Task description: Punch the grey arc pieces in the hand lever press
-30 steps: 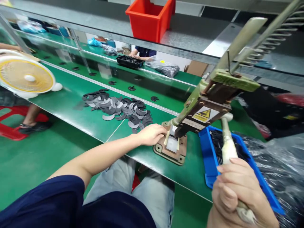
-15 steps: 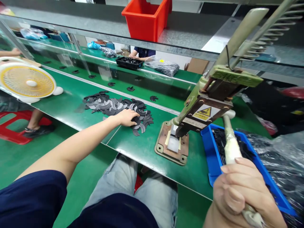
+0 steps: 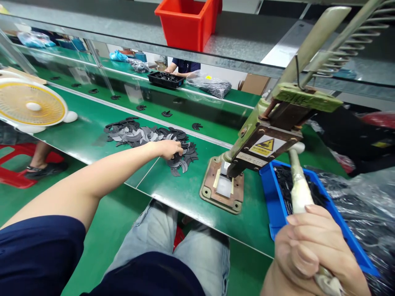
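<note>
A long green counter (image 3: 101,135) runs through a workshop under a metal shelf carrying a red bin (image 3: 185,22), with a fan (image 3: 31,107) at its left end and another person seated at its far side. The left hand (image 3: 169,149) rests curled on the near right end of a pile of dark crescent parts (image 3: 135,133), touching them; whether it pinches one I cannot tell. The right hand (image 3: 311,250) is clenched around the wrapped lever (image 3: 298,187) of the press (image 3: 268,139), off the counter's near edge beside a blue tray (image 3: 271,197).
</note>
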{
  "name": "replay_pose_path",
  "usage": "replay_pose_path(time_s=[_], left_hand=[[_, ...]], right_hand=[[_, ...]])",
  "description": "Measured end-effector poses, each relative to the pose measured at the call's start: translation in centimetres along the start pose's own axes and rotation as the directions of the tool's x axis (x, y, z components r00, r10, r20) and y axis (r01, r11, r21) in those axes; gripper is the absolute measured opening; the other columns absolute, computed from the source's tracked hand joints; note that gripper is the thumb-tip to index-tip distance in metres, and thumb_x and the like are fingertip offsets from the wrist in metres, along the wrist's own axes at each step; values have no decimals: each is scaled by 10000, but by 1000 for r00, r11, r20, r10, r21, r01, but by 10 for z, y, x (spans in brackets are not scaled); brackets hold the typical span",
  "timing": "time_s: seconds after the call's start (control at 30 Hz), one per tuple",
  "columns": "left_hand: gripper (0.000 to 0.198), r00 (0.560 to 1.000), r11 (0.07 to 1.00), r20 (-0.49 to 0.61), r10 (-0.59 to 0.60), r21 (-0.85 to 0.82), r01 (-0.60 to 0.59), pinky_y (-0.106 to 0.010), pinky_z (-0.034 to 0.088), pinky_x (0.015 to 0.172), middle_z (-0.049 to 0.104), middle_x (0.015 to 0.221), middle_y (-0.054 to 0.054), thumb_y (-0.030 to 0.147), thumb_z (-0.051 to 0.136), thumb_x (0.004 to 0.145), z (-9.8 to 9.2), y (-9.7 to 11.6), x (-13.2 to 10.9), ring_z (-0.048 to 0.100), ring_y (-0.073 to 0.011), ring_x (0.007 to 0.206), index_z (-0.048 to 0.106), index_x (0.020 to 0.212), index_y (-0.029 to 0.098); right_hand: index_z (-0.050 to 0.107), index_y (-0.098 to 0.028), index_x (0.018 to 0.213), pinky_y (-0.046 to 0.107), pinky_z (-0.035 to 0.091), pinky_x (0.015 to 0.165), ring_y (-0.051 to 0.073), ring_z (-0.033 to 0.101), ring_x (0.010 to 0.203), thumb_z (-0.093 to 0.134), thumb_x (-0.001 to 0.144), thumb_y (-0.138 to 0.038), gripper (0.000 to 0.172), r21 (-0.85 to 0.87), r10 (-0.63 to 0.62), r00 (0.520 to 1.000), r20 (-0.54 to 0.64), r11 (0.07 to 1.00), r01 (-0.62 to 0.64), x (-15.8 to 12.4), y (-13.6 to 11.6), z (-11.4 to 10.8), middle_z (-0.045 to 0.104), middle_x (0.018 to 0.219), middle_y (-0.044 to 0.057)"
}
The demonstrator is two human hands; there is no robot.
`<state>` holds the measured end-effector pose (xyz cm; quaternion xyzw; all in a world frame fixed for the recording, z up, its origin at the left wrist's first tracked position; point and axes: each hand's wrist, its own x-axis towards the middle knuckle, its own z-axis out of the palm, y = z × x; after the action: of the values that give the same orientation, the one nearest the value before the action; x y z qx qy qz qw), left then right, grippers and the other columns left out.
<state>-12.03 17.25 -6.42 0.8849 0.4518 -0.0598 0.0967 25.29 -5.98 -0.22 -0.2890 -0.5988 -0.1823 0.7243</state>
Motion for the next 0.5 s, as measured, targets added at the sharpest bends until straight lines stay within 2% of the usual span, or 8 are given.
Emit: replay_pose_path(time_s=[0.1,0.2,0.27,0.33,0.4,0.43,0.5], left_hand=[[534,994,998,108,28,51,-33,-379,502,939,674,1251,-105,157,744,688,-9,3,5,681,-297,1059,711,1210,264],[357,990,999,144,7,34,-12,-354,492,859,731,1048,-78,211,756,722,-23,5,3,689,-277,925,705,1075,241],[210,993,999,120,18,-31,-14,-317,474,780,731,890,-46,293,750,779,-32,9,-3,674,-244,829,683,967,228],[224,999,981,43,8,-193,0,-287,455,704,705,791,-16,411,735,834,-35,21,-9,650,-206,741,651,909,217],[323,999,880,-12,-48,-473,37,-267,455,637,668,726,6,516,717,865,-30,43,-13,622,-170,655,618,886,210],[355,996,777,-13,-85,-627,58,-259,463,609,649,703,13,544,714,871,-25,57,-14,612,-156,622,602,876,207],[376,988,498,19,-153,-862,94,-248,493,570,625,682,15,547,720,884,-10,90,-9,609,-138,591,574,851,202]], right_hand=[[423,-258,524,553,576,708,206,603,505,653,856,-393,425,19,-4,1000,16,1000,4,1,-2,0,546,512,-32],[436,-248,546,545,576,750,188,611,542,649,872,-348,403,45,-11,999,38,999,9,1,-4,0,569,553,-28],[442,-245,554,534,573,775,178,619,567,648,884,-346,401,51,1,999,50,999,-4,1,-6,0,571,565,-30],[443,-242,557,521,565,794,171,625,584,640,898,-356,410,50,26,999,45,998,-28,0,-7,1,567,565,-34],[440,-238,558,507,559,797,165,628,585,639,905,-363,419,52,31,999,37,998,-33,-1,-7,1,560,553,-42],[440,-234,560,502,559,799,160,628,581,642,906,-362,420,55,30,999,37,998,-32,-2,-7,1,559,548,-48],[443,-225,563,496,562,808,151,630,578,654,903,-352,420,59,31,999,42,998,-34,-2,-8,-1,562,548,-59]])
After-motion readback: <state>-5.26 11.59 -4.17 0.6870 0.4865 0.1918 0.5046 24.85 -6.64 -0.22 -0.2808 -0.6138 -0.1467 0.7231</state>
